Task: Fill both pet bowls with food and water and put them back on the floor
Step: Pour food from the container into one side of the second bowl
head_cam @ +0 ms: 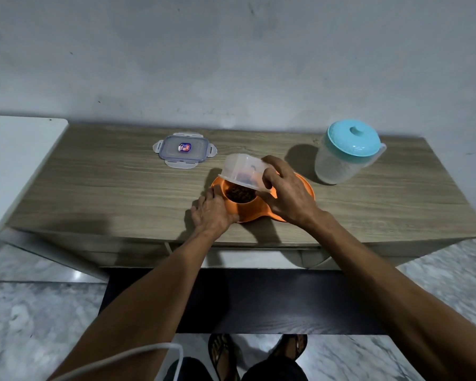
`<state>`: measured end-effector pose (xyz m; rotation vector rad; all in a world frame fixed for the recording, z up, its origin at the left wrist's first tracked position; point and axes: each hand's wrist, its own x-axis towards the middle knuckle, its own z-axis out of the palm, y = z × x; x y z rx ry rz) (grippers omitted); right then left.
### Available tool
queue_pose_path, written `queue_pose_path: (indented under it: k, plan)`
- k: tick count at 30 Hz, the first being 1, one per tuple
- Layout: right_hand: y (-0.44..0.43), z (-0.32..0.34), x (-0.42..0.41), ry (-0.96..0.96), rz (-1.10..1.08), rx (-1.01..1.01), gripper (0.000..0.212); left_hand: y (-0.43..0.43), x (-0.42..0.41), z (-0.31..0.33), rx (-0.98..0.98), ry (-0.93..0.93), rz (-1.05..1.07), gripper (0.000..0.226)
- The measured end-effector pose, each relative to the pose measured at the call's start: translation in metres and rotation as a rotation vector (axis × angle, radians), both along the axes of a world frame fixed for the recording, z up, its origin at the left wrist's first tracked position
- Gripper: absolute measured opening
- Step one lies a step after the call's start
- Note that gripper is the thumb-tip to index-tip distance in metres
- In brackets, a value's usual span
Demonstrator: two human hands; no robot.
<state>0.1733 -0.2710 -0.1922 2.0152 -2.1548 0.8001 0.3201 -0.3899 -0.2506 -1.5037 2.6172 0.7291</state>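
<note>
Food container (242, 170) in right hand (287, 195), mouth-down over orange bowl (254, 213)

both bare arms reach forward over the near edge of the desk, forearms converging toward its middle. the left hand (213, 213) lies palm down, fingers curled on the left rim of the orange bowl (252, 213). the right hand (286, 193), held higher, grips the clear container (245, 170) by its end, wrist bent, tipping it mouth-down.
</note>
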Motion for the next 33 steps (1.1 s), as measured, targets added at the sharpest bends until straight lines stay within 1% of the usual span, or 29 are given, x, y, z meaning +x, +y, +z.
queue_pose_path:
  k: [3, 9, 12, 14, 16, 19, 22, 25, 27, 29, 31, 33]
  plan:
    - [0.001, 0.004, 0.003, 0.032, 0.030, -0.020, 0.040, 0.000, 0.000, 0.001, 0.008, 0.009, -0.001, 0.111]
    - [0.003, 0.005, 0.005, 0.126, 0.054, -0.048, 0.039, 0.002, 0.001, 0.003, -0.003, -0.033, -0.005, 0.108]
    - [0.002, 0.003, 0.005, 0.167, 0.044, -0.031, 0.033, 0.002, 0.001, 0.002, 0.009, -0.023, -0.007, 0.108]
    - [-0.001, 0.002, 0.003, 0.186, 0.039, 0.003, 0.029, 0.002, 0.001, 0.002, 0.016, -0.006, -0.007, 0.111]
    - [-0.001, 0.000, 0.002, 0.153, 0.033, 0.005, 0.029, 0.001, 0.001, 0.002, 0.024, 0.006, -0.002, 0.115]
    - [-0.003, 0.001, -0.002, -0.018, -0.043, -0.059, 0.029, 0.001, 0.001, 0.002, 0.001, 0.004, -0.003, 0.112]
    - [-0.016, 0.004, -0.010, -0.216, -0.198, -0.144, 0.029, 0.001, 0.002, 0.001, -0.023, 0.017, -0.005, 0.112]
    - [-0.037, 0.010, -0.017, -0.466, -0.377, -0.207, 0.031, 0.001, 0.002, -0.001, -0.029, 0.014, -0.006, 0.111]
    - [-0.055, 0.011, -0.023, -0.620, -0.485, -0.202, 0.032, 0.000, 0.002, -0.002, -0.039, 0.009, -0.007, 0.111]
    - [-0.075, 0.006, -0.035, -0.814, -0.599, -0.163, 0.034, -0.001, 0.002, -0.004, -0.039, 0.008, -0.008, 0.112]
    - [-0.095, -0.003, -0.045, -1.006, -0.685, -0.145, 0.030, 0.000, 0.001, -0.006, -0.039, 0.007, -0.005, 0.113]
    - [-0.109, -0.013, -0.053, -1.098, -0.760, -0.102, 0.025, 0.000, 0.001, -0.007, -0.042, -0.001, -0.001, 0.114]
